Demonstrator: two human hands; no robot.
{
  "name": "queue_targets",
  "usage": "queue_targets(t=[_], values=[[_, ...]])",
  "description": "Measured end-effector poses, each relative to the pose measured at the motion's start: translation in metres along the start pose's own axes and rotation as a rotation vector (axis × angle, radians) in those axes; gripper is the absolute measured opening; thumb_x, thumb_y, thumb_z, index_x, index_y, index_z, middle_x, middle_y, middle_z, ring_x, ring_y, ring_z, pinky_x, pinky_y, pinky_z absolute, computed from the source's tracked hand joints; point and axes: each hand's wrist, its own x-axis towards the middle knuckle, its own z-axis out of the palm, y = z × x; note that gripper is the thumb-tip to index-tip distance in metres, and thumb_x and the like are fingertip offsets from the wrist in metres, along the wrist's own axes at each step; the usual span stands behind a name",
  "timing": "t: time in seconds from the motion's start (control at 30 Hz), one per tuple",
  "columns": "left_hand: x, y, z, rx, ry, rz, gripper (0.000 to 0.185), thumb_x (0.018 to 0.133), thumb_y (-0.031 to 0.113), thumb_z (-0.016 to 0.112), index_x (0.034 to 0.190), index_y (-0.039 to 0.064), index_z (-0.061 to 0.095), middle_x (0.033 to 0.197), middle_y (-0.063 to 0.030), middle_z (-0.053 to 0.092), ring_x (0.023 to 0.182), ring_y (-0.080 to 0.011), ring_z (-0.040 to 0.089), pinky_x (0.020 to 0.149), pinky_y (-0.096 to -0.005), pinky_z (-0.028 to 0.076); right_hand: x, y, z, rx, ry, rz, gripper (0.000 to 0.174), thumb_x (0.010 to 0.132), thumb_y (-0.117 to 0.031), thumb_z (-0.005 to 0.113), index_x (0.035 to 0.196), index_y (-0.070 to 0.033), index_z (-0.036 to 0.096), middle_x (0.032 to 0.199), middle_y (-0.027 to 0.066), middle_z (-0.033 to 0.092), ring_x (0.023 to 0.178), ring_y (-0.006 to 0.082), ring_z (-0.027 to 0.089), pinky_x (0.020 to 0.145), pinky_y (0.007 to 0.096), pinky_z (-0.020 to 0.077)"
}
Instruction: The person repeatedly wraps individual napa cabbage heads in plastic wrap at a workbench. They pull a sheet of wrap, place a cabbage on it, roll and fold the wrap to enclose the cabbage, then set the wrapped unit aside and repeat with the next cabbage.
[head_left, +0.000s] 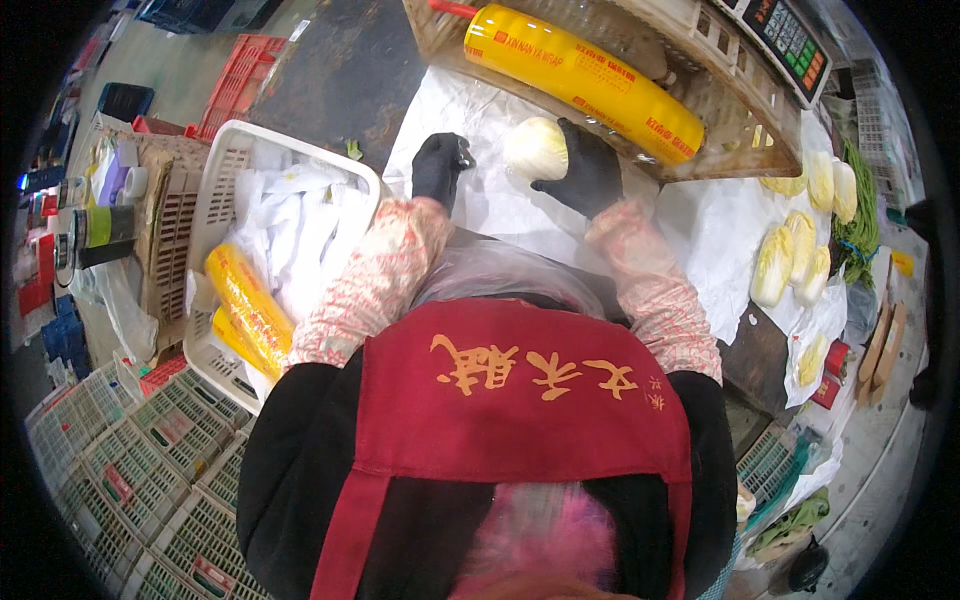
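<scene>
My right hand (592, 169), in a black glove, grips the right side of a pale napa cabbage (536, 148), thumb below and fingers above. The cabbage lies over a white sheet (495, 202) spread on the dark tabletop. To its left, apart from it, my left hand (439, 166) is curled in a black glove. A small shiny thing (466, 160) shows at its fingertips; what it is cannot be made out. Just beyond the cabbage lies a large roll of yellow-packaged cling film (585, 82), propped at a brown plastic crate (739, 161).
On my left stands a white basket (375, 184) with crumpled white plastic and yellow film rolls (251, 300). Several napa cabbages (799, 247) lie at right beside long green vegetables (862, 202). A scale keypad (795, 45) sits at upper right. Stacked crates (135, 480) fill the lower left.
</scene>
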Motion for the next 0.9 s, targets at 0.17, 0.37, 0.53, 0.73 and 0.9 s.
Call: queue_targets(t=[0.17,0.37,0.53,0.73,0.9], values=[[-0.063,0.039,0.015,0.520,-0.403,0.147,0.012,0.094,0.012,0.061,0.091,0.000,0.061,0.076,-0.0082,0.060,0.067,-0.0206,0.060,0.066,-0.0317,0.048,0.010,-0.032,0.005,-0.077,-0.326,-0.009,0.089,0.050,-0.052,0.086,0.121,-0.006,0.056,0.101,0.0171,0.066,0.094,0.0354,0.065,0.081,0.0484,0.0505],[-0.021,0.036,0.071,1.483,-0.704,0.846,0.019,0.079,0.017,0.067,0.095,0.008,0.066,0.075,-0.0144,0.060,0.073,-0.0378,0.059,0.067,-0.0461,0.047,0.027,-0.021,0.034,0.076,-0.366,-0.272,0.068,0.051,-0.052,0.084,0.100,-0.007,0.065,0.090,0.0154,0.069,0.086,0.0361,0.067,0.072,0.0464,0.0532],[-0.001,0.015,0.085,1.413,-0.596,0.719,0.031,0.081,0.021,0.066,0.106,0.005,0.057,0.102,-0.0190,0.055,0.092,-0.0396,0.055,0.079,-0.0458,0.047,0.021,0.008,0.033,0.062,-0.257,-0.038,0.049,0.066,-0.039,0.081,0.103,-0.008,0.067,0.100,0.0134,0.069,0.093,0.0328,0.065,0.080,0.0412,0.0520],[0.015,0.008,0.096,1.623,-0.626,0.488,0.042,0.091,0.042,0.058,0.110,0.005,0.067,0.098,-0.0168,0.069,0.089,-0.0354,0.064,0.079,-0.0441,0.050,-0.047,0.079,-0.020,0.409,0.596,0.434,0.021,0.087,-0.018,0.070,0.104,-0.005,0.067,0.097,0.0119,0.068,0.092,0.0285,0.065,0.084,0.0369,0.0508],[0.013,0.012,0.088,1.495,-0.565,0.584,0.038,0.092,0.040,0.056,0.101,0.006,0.071,0.095,-0.0153,0.071,0.087,-0.0352,0.065,0.079,-0.0429,0.051,-0.101,0.094,-0.006,-0.539,0.353,-0.037,0.033,0.092,-0.020,0.061,0.121,-0.005,0.059,0.101,0.0189,0.066,0.100,0.0321,0.064,0.089,0.0374,0.0506]])
